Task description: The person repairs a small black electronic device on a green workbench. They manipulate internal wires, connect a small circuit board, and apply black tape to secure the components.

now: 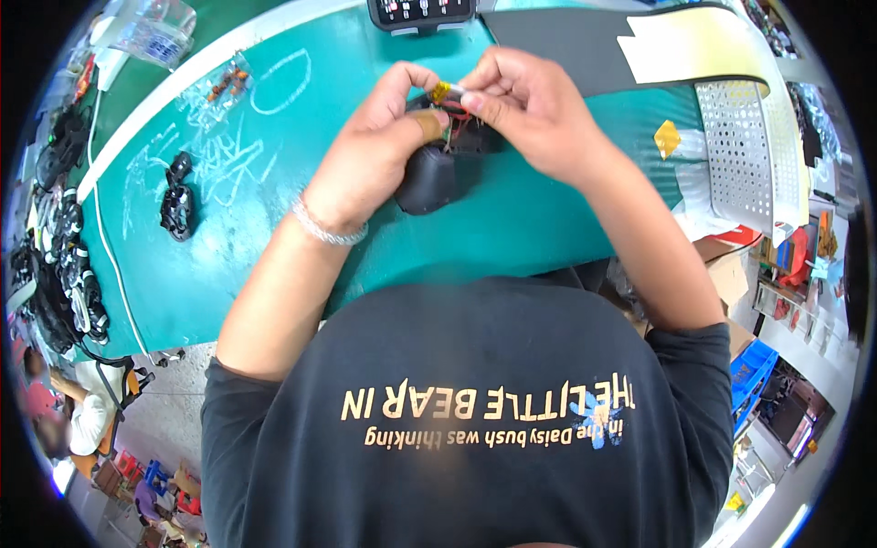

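At the far middle of the table, both hands meet over a black plastic housing [429, 183] with thin red and dark wires showing inside it. My left hand [388, 132] is closed on the housing's far left side, its thumb pressed against a bit of green inside. My right hand [525, 105] pinches the pale end of a small yellow-taped part [444, 91] between thumb and fingers. The yellow end of that part lies close to my left fingertips. The fingers partly cover the wires and the inside of the housing.
Left on the green table [274, 164] lies a black plastic piece [177, 199], with a clear bag of small orange parts [228, 84] farther back. A black device with buttons [422, 13] stands at the far edge. To the right are a grey mat [566, 55] and a perforated metal tray [738, 151].
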The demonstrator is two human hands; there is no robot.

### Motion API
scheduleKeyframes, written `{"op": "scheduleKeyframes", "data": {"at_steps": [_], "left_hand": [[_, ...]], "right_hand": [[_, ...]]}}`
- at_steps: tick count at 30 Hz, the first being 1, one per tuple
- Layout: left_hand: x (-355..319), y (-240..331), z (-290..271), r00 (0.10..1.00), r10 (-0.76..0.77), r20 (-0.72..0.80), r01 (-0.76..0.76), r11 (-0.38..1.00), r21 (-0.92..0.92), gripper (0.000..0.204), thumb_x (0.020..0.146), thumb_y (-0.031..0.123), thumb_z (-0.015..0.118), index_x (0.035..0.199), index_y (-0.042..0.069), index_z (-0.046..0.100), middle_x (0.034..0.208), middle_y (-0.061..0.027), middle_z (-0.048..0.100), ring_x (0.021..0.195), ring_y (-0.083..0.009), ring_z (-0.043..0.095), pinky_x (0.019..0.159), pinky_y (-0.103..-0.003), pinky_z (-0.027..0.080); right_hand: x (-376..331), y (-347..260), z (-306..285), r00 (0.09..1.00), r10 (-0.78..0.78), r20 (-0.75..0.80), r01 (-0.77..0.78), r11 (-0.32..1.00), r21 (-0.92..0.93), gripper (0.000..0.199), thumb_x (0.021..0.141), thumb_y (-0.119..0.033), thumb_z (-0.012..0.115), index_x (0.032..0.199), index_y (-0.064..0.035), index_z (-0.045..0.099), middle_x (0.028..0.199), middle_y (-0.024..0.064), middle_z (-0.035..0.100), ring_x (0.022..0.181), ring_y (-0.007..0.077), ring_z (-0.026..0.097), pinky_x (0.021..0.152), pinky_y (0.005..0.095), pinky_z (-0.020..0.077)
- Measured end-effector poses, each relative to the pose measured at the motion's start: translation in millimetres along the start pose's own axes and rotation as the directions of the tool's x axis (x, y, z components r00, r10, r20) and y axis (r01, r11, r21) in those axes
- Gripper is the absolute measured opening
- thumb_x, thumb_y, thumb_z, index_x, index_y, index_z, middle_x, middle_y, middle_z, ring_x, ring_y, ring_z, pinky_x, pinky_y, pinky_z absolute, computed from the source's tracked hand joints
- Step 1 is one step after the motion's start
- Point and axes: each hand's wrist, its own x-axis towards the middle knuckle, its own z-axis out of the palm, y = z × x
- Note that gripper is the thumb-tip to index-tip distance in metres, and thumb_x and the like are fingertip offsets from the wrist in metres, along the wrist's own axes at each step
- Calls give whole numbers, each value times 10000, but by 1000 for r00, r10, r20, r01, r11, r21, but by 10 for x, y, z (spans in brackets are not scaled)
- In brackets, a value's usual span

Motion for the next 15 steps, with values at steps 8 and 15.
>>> {"op": "scheduleKeyframes", "data": {"at_steps": [8,15], "left_hand": [[-32,-4,64,999,43,-3,-43,997,61,288,866,75,538,1124,79,409,946,-41,547,780,-110,555,650,-248,471],[-86,-15,82,984,-70,166,102,975,-196,331,854,132,598,1141,39,462,856,-54,576,662,-155,603,594,-293,509]], "right_hand": [[-159,-172,196,974,-57,-219,37,995,-93,110,882,-73,555,921,-9,475,778,135,562,695,257,573,655,335,457],[-136,-202,172,899,-400,-177,335,890,-308,162,832,-52,615,939,-5,503,870,142,549,760,253,563,646,319,457]]}}
